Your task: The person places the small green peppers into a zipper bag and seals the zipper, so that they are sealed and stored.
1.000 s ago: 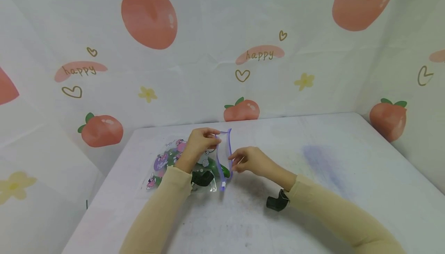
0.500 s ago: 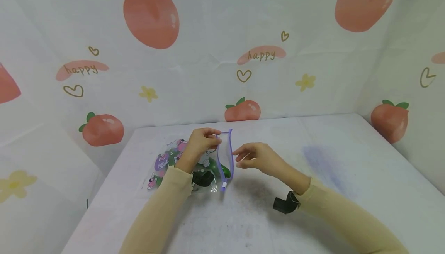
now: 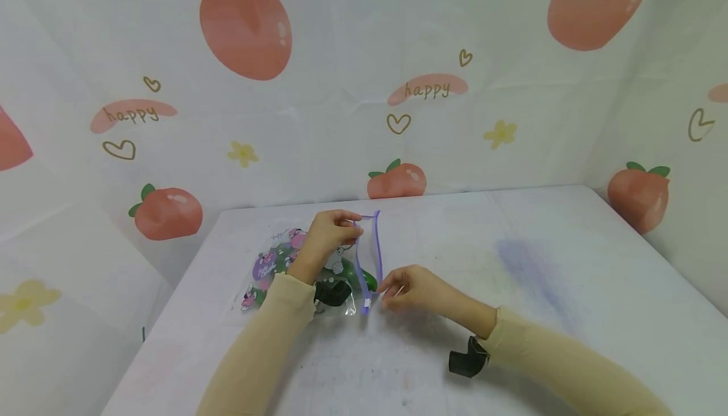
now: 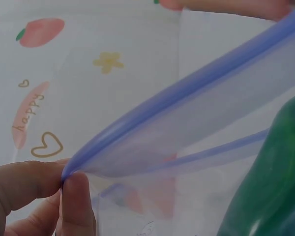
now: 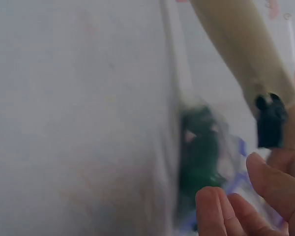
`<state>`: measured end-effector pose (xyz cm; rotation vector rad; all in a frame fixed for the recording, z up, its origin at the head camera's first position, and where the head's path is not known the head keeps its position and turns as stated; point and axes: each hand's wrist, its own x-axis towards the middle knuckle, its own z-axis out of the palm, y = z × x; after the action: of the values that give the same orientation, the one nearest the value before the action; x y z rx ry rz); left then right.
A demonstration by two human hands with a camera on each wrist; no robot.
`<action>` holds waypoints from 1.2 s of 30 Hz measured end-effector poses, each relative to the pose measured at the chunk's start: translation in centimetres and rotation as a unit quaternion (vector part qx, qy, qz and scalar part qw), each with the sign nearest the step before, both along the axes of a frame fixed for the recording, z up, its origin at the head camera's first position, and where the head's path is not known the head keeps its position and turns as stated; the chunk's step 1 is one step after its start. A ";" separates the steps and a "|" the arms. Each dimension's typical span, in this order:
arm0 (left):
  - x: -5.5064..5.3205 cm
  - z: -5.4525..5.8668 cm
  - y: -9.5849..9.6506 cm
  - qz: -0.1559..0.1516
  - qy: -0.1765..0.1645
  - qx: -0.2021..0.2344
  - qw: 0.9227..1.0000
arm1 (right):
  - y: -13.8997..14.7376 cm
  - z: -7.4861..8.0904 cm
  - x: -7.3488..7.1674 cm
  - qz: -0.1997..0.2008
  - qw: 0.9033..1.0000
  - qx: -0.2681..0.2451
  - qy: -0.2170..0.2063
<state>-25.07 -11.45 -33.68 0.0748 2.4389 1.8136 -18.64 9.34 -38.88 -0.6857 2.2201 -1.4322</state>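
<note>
A clear zip bag point(image 3: 263, 270) with pink and purple cartoon prints lies on the table, its purple-edged mouth gaping toward the right. Inside are smooth, glossy green things point(image 4: 273, 182), partly hidden by the prints and the left arm. My left hand point(image 3: 334, 234) pinches the far end of the bag's mouth between thumb and fingers, as the left wrist view shows up close. Beside the near end of the mouth, close to the white slider point(image 3: 366, 303), is my right hand point(image 3: 414, 291). Its fingers point(image 5: 211, 206) are loosely bent, with a gap between them and the thumb.
The white table point(image 3: 455, 232) has a faint purple stain point(image 3: 531, 277) at right. Behind it hangs a white cloth point(image 3: 330, 138) printed with peaches, hearts and flowers. A black camera mount point(image 3: 469, 358) sits at the right wrist, another point(image 3: 332, 293) at the left.
My right hand has come off the bag's mouth edge, drawn back a little to the right, then moved nearer to me toward the slider end. The left hand keeps its pinch in place.
</note>
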 end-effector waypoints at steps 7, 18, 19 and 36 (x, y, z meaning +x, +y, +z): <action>-0.1 0.0 0.0 0.002 -0.004 0.008 1.000 | -1.4 -1.8 1.1 0.015 0.990 -0.042 -0.135; -0.2 -0.3 0.0 0.000 -0.007 0.001 1.000 | -3.1 -3.2 1.8 -0.011 0.950 -0.168 -0.263; -0.2 -0.3 0.1 0.000 -0.008 0.001 1.000 | -3.2 -3.2 1.9 -0.019 0.948 -0.171 -0.267; 0.2 -0.6 -0.2 -0.011 -0.021 -0.003 1.000 | -3.1 -3.0 2.0 -0.051 0.940 -0.203 -0.270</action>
<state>-24.82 -11.69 -34.26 0.0621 2.4058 1.7803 -16.66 6.25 -41.88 -0.2440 1.5726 -1.8846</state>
